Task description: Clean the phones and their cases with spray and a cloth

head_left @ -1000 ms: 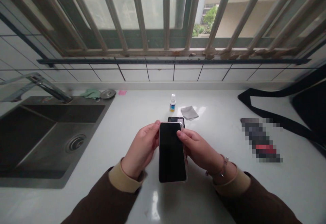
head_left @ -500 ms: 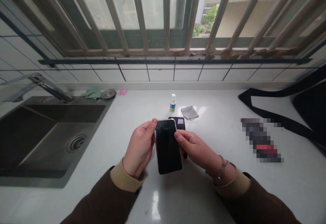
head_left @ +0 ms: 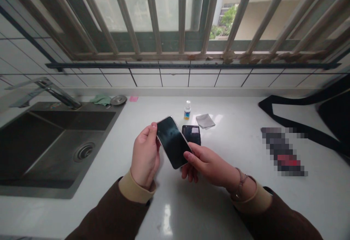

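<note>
A smartphone [head_left: 173, 143] with a dark, smudged screen is held tilted above the counter, its top leaning left. My left hand [head_left: 144, 150] grips its upper left edge, thumb at the corner. On the lower right edge, my right hand [head_left: 205, 161] pinches it with the thumb on the front and some fingers curled beneath. Behind it on the counter lies a second dark phone [head_left: 191, 134], partly covered by my right hand and the held phone. Beyond stand a small white-capped spray bottle [head_left: 187, 110] and, beside it, a folded grey cloth [head_left: 205, 121].
At left is a sink [head_left: 54, 149] with a chrome faucet [head_left: 57, 92]. A green cloth [head_left: 100, 100], a metal drain lid [head_left: 118, 100] and a pink slip [head_left: 133, 98] lie near its back corner. A black strap [head_left: 300, 125] and a pixelated item [head_left: 283, 152] are at right.
The held phone has turned anticlockwise, its top swinging left and its lower end rising to the right. More of the phone on the counter now shows. Both hands still hold on.
</note>
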`<state>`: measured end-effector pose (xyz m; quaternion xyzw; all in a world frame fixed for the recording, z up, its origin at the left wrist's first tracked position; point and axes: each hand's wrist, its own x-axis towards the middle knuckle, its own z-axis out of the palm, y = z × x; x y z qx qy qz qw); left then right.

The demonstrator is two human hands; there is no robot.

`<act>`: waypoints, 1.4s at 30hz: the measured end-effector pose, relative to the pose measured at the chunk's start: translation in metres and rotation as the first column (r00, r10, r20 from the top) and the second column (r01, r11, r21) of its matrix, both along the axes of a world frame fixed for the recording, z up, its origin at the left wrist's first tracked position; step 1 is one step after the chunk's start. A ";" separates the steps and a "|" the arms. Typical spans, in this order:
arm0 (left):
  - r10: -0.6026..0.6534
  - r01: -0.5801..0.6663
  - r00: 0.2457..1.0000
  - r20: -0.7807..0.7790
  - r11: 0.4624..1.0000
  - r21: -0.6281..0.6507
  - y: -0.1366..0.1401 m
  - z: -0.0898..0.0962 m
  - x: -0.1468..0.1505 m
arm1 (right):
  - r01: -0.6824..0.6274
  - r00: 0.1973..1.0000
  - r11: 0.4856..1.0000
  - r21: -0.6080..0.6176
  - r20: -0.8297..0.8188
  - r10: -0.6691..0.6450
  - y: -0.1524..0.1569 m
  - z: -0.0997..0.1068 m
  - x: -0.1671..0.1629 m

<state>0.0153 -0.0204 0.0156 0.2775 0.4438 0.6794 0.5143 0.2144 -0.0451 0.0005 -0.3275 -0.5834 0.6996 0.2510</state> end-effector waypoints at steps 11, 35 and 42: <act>-0.037 0.037 0.999 0.008 0.999 -0.012 -0.002 0.003 0.003 | 0.137 0.990 0.981 -0.137 0.002 -0.138 0.004 0.005 0.001; -0.161 0.125 0.906 -0.391 0.985 -0.115 -0.016 0.001 0.010 | -0.010 0.907 0.859 0.511 0.367 -0.207 -0.011 -0.004 -0.015; -0.124 -0.007 0.527 -0.841 0.989 -0.150 -0.002 -0.007 -0.010 | 0.174 0.746 0.626 0.760 0.313 -0.588 -0.004 -0.002 -0.006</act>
